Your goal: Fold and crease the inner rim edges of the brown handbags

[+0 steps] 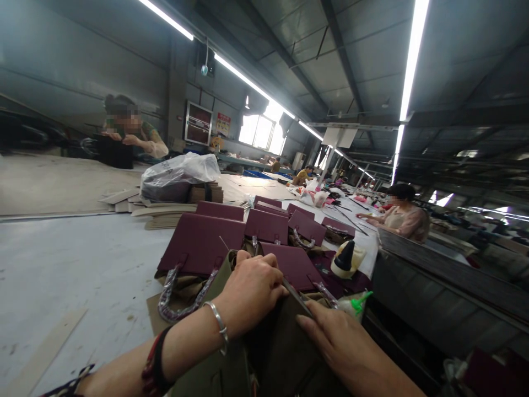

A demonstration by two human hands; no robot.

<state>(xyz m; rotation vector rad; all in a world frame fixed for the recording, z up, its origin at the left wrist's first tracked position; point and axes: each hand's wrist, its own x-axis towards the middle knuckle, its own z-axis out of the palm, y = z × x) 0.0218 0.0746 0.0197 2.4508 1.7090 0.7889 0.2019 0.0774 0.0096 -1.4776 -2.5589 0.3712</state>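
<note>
Head-camera view, lower centre of the frame: a worker's two bare hands close in on an olive-green bag [231, 369] standing at the near edge of a long bench [74, 264]. The left hand [250, 289], a silver bangle [219, 325] at the wrist, has its fingers curled shut over the bag's top edge, gripping it; the right hand [343, 342] lies flat just to the lower right, fingers extended along a thin dark strip [297, 298] — whether it pinches the strip cannot be told. That strip runs diagonally from the left hand's fingers down toward the right hand, which is the nearer to its lower end. Directly behind, maroon bags [202, 242] with plastic-wrapped handles [173, 298] stand in rows — a glue bottle [351, 303] with a green nozzle sits right of centre. Other people work at upper left and far right.
</note>
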